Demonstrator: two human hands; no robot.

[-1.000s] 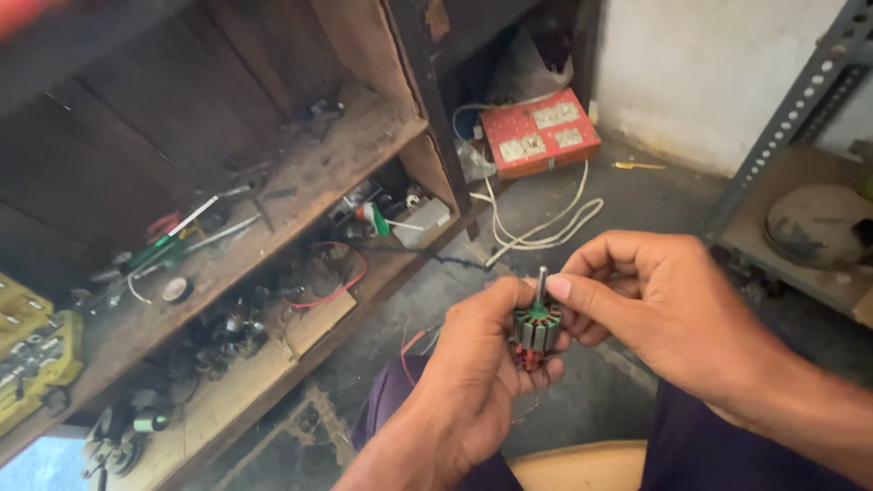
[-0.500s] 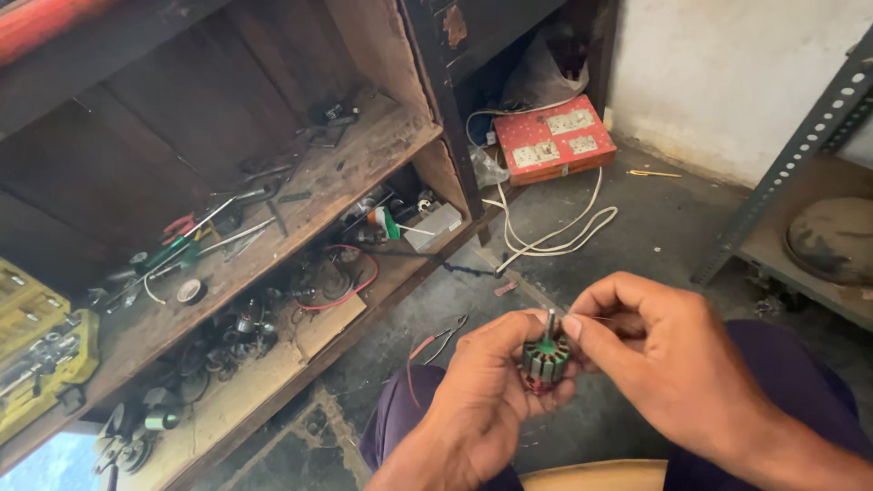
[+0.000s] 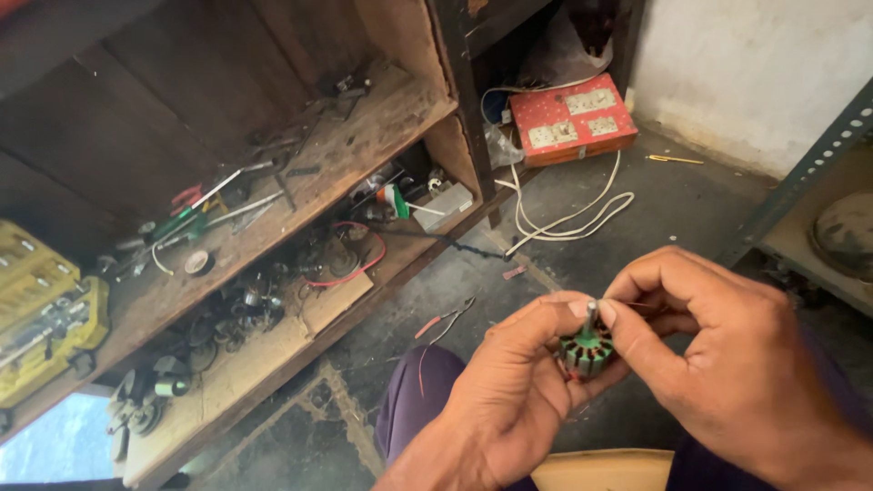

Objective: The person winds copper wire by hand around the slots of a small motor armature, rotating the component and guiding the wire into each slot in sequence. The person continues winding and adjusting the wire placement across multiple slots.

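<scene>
We hold a small motor armature (image 3: pixel 585 350) low in the frame, above our lap: a ribbed green-and-red drum with dark slots and a thin steel shaft (image 3: pixel 590 314) standing out of its top. Our left hand (image 3: pixel 509 400) cups the drum from below and from the side, fingers curled narrowly round it, the thumb tip pressed against the shaft. Our right hand (image 3: pixel 727 364) closes from the other side, thumb and forefinger pinched on the same shaft, the remaining fingers folded above. Both grips are tight on the part, with no gap visible between skin and metal.

Beneath the hands lies a rough, stained concrete floor (image 3: pixel 637 218), with our purple trousers (image 3: pixel 409 405) at the bottom edge. A worn wooden shelf unit (image 3: pixel 364 136) fills the left, its boards scuffed and dusty, strewn with screwdrivers (image 3: pixel 195 214), loose wire and small round metal parts. A yellow socket case (image 3: pixel 41 309) sits at the far left edge. Farther back, a red switch box (image 3: pixel 573 118) rests on the floor, and a white cable (image 3: pixel 573 214) loops from it. A grey slotted metal rack (image 3: pixel 800 182) stands at the right. Bare floor lies open between shelf and rack, just ahead of the hands.
</scene>
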